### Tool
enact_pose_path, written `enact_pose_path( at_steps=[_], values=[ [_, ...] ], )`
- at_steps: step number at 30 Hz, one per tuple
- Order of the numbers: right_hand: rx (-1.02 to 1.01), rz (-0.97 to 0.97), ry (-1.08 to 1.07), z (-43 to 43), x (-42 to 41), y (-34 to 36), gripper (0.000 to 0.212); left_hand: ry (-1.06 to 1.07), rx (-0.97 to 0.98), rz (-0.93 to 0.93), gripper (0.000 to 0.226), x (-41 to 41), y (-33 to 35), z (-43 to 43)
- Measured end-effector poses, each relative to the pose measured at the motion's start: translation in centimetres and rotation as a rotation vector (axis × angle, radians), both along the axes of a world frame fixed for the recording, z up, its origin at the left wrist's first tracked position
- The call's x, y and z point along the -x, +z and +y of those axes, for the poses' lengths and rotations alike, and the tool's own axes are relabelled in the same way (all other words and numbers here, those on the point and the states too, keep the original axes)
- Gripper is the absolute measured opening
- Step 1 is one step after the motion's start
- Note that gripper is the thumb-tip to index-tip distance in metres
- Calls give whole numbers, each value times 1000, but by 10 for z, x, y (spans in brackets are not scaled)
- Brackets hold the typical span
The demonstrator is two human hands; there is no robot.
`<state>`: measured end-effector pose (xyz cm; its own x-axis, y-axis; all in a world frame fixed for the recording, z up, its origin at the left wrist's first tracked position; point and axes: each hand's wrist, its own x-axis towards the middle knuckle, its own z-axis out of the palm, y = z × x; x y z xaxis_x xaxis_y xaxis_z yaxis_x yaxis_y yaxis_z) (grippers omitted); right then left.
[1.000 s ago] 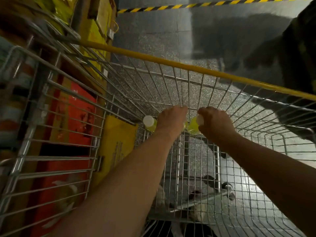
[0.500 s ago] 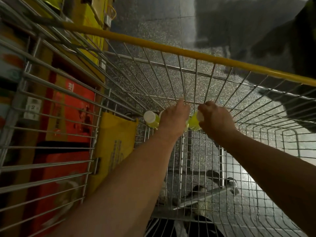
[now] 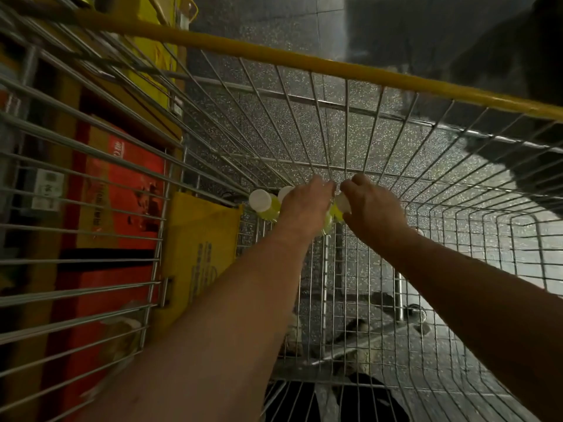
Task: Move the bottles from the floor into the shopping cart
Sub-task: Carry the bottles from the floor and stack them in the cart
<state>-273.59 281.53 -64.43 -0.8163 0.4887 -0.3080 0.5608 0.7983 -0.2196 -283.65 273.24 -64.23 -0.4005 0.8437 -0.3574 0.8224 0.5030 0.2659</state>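
Both my arms reach deep into the wire shopping cart (image 3: 304,60), down to the far-left corner of its floor. My left hand (image 3: 304,208) is closed over a yellow bottle (image 3: 285,193) whose white cap peeks out beside my knuckles. Just left of it, another yellow bottle with a white cap (image 3: 262,202) stands against the cart's corner, touching or nearly touching that hand. My right hand (image 3: 376,210) grips a third yellow bottle (image 3: 336,208) by its top. The two hands almost meet. The bottles' lower parts are mostly hidden.
Red cartons (image 3: 122,184) and a yellow carton (image 3: 201,251) stand outside the cart's left wall. A person in dark clothes (image 3: 518,65) stands beyond the yellow rim at the upper right. Speckled floor shows through the mesh, with dark shapes under the cart near me.
Both hands have pushed further down and forward into the cart corner with the bottles. A second white cap now shows beside my left hand, and the view has dipped closer.
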Motion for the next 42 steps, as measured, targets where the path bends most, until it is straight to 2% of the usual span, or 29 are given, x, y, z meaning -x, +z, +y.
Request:
enact_pose_path(
  at_steps=[7,19,25,28,33,38,42],
  values=[
    [26,52,-69,3,0,-1,35,1,-4,82,32,-3,-7,-1],
    [-12,30,-76,4,-3,-6,37,94,-7,42,46,-1,-14,7],
    [-33,-63,-47,2,-1,9,53,61,61,17,61,-1,0,2],
    [-65,-95,-25,5,1,37,47,43,124,39,64,0,29,-1],
    [-129,-39,-12,12,3,109,30,73,178,175,46,-2,109,3],
    [-215,-59,-29,7,-7,196,30,8,154,320,32,-14,198,3],
    [-242,-22,-134,-4,-32,258,30,-95,128,392,35,-32,259,0]
  ],
)
